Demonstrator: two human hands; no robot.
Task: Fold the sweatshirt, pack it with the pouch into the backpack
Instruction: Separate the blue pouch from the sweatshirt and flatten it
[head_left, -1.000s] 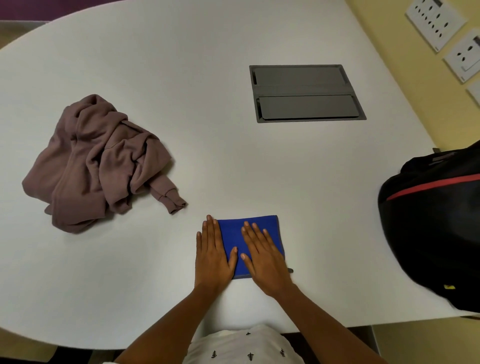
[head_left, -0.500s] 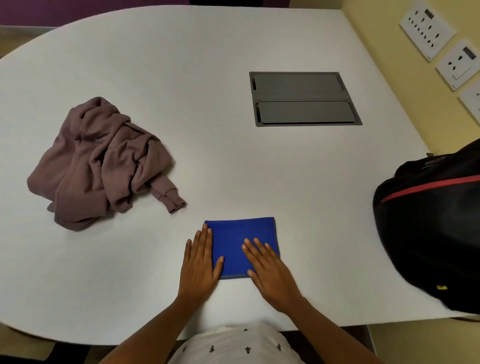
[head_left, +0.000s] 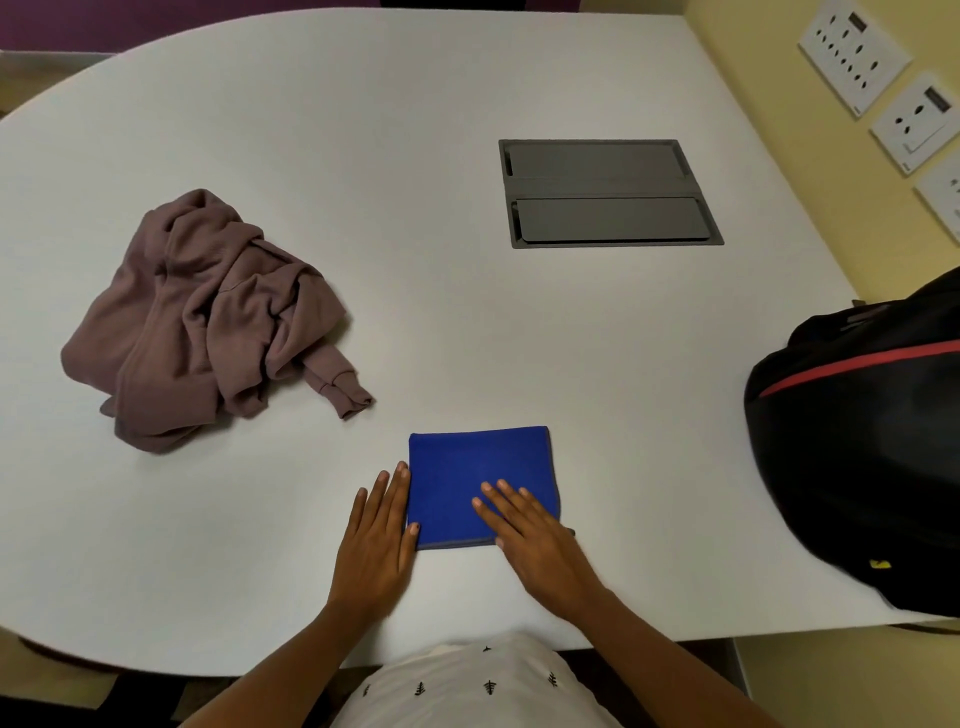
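Head view: a person sits at a white oval table (head_left: 415, 156), both forearms reaching over its near edge.
Pouch: the flat blue fabric pouch (head_left: 467, 462) lies on the table just in front of the person, nearly square, its slightly longer side running left to right.
Left hand (head_left: 376, 540): flat on the table just beside the left edge of the pouch, fingers straight and together. Only the thumb tip touches the near left corner. It holds nothing.
Right hand (head_left: 535, 540): flat, palm down on the near right part of the pouch, fingers straight and a little spread. It presses and does not grip.
Sweatshirt: the crumpled mauve sweatshirt (head_left: 208, 322) is in a heap, well apart to the far left, not folded. One cuffed sleeve points toward the pouch.
Backpack: the black backpack with a red stripe (head_left: 857, 441) stands at the right edge of the table, partly out of frame. I cannot tell if it is unzipped.
Relation for the next move: the sweatshirt lies to the far left of both hands, so the left hand is nearer to it. The backpack is on the side of the right hand.
Judgement: folding is not yet begun, and the heap probably must be spread out flat first.
Other things: a grey rectangular cable hatch (head_left: 608, 192) is set in the table, and white wall sockets (head_left: 852, 52) are at the far right.
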